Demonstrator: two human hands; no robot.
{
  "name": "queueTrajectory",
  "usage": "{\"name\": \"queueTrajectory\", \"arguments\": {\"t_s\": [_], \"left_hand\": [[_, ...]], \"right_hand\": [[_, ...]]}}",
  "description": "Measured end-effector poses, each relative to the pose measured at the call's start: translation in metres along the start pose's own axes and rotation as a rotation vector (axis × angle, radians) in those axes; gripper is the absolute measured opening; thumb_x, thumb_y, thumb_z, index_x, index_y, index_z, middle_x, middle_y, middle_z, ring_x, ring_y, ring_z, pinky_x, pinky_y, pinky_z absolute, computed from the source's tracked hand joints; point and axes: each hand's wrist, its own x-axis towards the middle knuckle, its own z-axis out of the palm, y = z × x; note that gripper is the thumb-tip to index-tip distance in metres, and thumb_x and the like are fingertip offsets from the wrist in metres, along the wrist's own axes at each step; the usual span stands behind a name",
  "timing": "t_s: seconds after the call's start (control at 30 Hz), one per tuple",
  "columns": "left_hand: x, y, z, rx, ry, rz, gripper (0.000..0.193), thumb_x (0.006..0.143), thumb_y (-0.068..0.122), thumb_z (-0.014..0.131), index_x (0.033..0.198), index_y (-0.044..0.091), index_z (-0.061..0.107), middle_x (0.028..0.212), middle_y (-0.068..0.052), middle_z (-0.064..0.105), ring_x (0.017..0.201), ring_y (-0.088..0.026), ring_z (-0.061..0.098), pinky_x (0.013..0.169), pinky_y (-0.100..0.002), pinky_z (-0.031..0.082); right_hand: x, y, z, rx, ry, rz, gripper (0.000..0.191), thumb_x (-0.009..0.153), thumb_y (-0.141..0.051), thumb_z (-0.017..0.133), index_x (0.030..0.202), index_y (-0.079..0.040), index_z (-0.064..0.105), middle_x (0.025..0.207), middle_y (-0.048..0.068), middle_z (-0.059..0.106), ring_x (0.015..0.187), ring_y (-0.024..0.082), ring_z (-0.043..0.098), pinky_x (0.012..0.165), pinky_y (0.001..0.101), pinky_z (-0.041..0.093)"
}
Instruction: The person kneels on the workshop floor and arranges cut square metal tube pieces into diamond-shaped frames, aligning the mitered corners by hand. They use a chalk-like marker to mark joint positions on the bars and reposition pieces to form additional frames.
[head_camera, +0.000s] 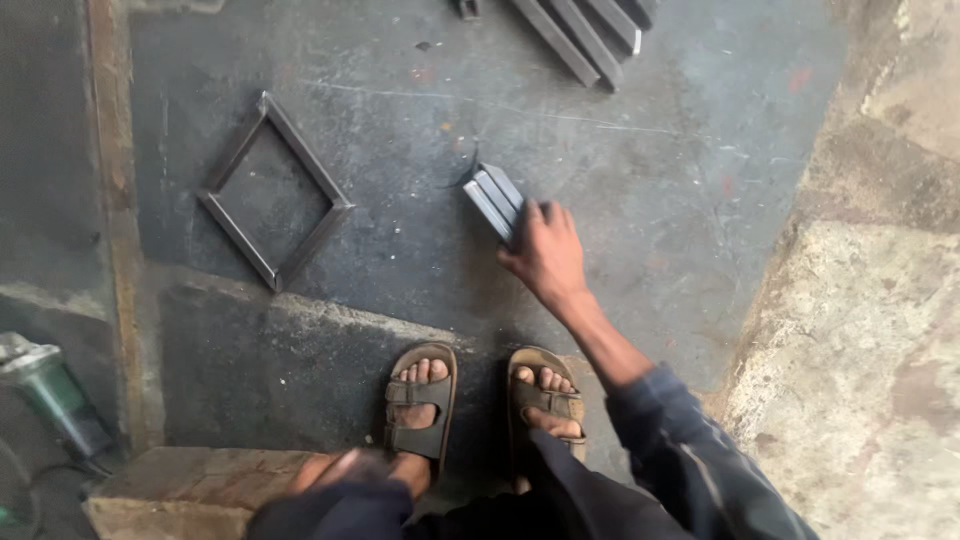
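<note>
Fingers (545, 215) of right hand (548, 255) clasp grey metal bars (493, 198) beside square frame (272, 190).

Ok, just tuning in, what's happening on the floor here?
A person crouches in sandals on a dark metal floor plate. Their right hand is closed around a small bundle of short metal bars, held just above the plate. The left hand is blurred near the knee, apparently empty. A square metal frame lies to the left, more bars lie at the top, and a green power tool sits at far left.
</note>
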Motion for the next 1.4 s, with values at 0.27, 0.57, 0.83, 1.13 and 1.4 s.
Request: {"name": "queueTrajectory", "arguments": {"t_s": [0.27,0.57,0.83,1.13,1.4], "left_hand": [[0.150,0.136,0.026,-1.194,0.274,0.475,0.042,0.101,0.031,0.058,0.135,0.006,0.059,0.129,-0.007,0.068,0.118,-0.020,0.065,0.094,-0.034,0.052],[0.153,0.179,-0.003,-1.173,0.175,0.505,0.038,0.094,0.035,0.073,0.116,0.003,0.067,0.097,-0.006,0.069,0.081,-0.018,0.069,0.060,-0.039,0.057],[0.174,0.178,-0.060,0.137,0.949,0.695,0.036,0.096,0.035,0.076,0.115,0.009,0.060,0.097,-0.012,0.069,0.085,-0.033,0.071,0.070,-0.046,0.055],[0.180,0.178,-0.079,0.262,0.816,0.381,0.064,0.080,0.042,0.080,0.132,0.016,0.055,0.112,-0.011,0.064,0.108,-0.034,0.062,0.078,-0.057,0.050],[0.189,0.168,-0.065,0.277,0.904,0.448,0.061,0.081,0.045,0.080,0.127,0.012,0.057,0.108,-0.012,0.064,0.102,-0.035,0.064,0.077,-0.055,0.051]], "right_hand": [[-0.043,-0.012,-0.066,1.008,-0.453,0.498,0.069,0.088,-0.035,0.076,0.138,0.009,0.057,0.111,0.016,0.074,0.101,0.022,0.071,0.088,0.0355,0.058],[-0.075,-0.061,-0.055,0.780,-0.264,0.551,0.029,0.091,-0.018,0.075,0.110,0.002,0.067,0.093,0.010,0.072,0.080,0.013,0.070,0.066,0.0295,0.057],[-0.072,0.025,-0.044,-0.283,0.084,0.112,0.027,0.086,-0.017,0.081,0.096,0.000,0.062,0.090,0.025,0.065,0.082,0.046,0.064,0.069,0.0523,0.051],[-0.071,0.020,-0.051,0.046,0.134,0.126,0.047,0.085,-0.018,0.074,0.121,0.000,0.050,0.088,0.028,0.067,0.084,0.049,0.066,0.069,0.0536,0.052],[-0.071,0.036,-0.028,-0.035,0.203,0.234,0.029,0.095,-0.014,0.069,0.117,-0.003,0.053,0.098,0.028,0.066,0.090,0.049,0.063,0.075,0.0534,0.051]]}}
